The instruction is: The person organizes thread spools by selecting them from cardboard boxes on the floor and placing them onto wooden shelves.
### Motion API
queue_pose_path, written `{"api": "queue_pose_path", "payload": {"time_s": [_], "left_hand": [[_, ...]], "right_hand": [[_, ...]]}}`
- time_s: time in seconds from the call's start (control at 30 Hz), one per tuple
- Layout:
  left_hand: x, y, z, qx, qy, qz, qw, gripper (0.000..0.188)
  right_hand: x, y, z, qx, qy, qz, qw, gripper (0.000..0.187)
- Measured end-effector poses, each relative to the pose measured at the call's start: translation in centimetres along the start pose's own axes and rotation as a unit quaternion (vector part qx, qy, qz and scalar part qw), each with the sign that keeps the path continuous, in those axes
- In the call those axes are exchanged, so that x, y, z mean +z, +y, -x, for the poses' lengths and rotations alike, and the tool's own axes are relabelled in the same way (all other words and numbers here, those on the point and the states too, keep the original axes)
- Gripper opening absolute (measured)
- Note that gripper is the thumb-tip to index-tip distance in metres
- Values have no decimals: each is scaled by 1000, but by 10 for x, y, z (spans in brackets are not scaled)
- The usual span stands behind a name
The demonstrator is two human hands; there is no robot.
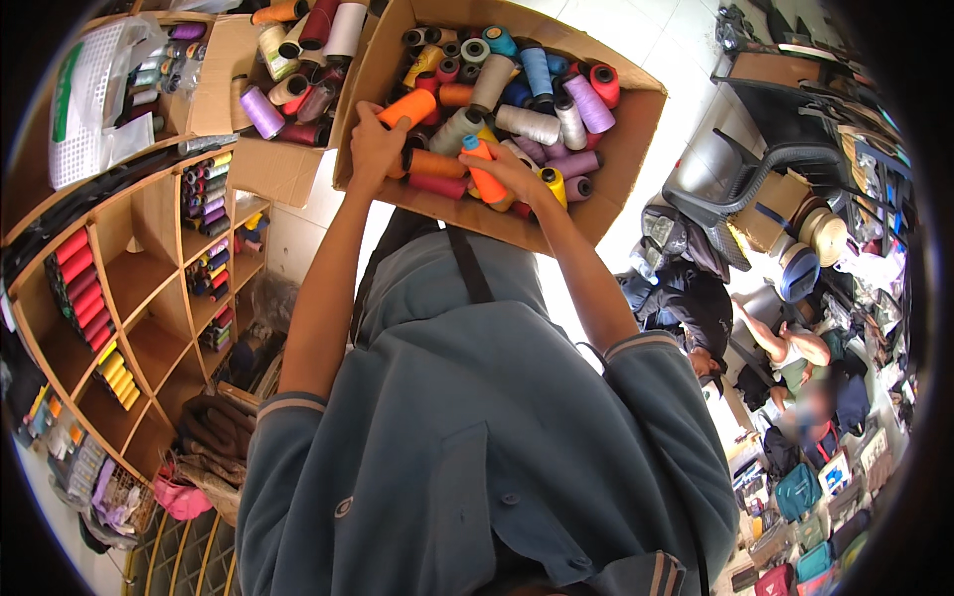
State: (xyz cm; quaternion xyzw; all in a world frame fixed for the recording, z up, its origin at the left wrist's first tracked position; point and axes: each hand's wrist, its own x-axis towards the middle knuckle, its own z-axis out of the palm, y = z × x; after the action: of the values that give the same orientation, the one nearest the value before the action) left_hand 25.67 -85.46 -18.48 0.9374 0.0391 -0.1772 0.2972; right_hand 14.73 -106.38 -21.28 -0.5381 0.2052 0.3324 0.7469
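Note:
A large cardboard box [621, 169] full of thread spools in many colours stands in front of me. Over its left side my left hand [378, 144] is closed round an orange thread spool [409, 107]. My right hand [517, 171] grips another orange thread spool [483, 174], which has a blue tip, above the near part of the box. Under and around the hands lie a brown-orange spool [437, 164], a grey spool [457, 129], a white spool [527, 124] and a lilac spool [590, 103]. The lower spools are partly hidden.
A second open cardboard box [214, 94] with spools adjoins at the left. Wooden shelving [149, 288] with rows of red and yellow spools runs along the left. A black chair [740, 179] stands at the right, with people and many bags [798, 490] beyond.

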Motion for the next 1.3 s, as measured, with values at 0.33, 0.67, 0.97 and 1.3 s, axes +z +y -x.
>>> {"api": "queue_pose_path", "payload": {"time_s": [0.33, 0.67, 0.97, 1.3], "left_hand": [[2, -30, 14, 96, -65, 21, 993, 65], [6, -36, 30, 98, -95, -56, 989, 56], [26, -4, 44, 404, -163, -171, 884, 55], [85, 25, 54, 223, -436, -257, 833, 64]], "right_hand": [[1, 21, -20, -96, -89, 373, 919, 57], [-29, 11, -9, -52, -49, 538, 840, 60], [-30, -2, -1, -122, 227, 717, 648, 42], [-4, -5, 15, -246, 304, 642, 660, 26]]}}
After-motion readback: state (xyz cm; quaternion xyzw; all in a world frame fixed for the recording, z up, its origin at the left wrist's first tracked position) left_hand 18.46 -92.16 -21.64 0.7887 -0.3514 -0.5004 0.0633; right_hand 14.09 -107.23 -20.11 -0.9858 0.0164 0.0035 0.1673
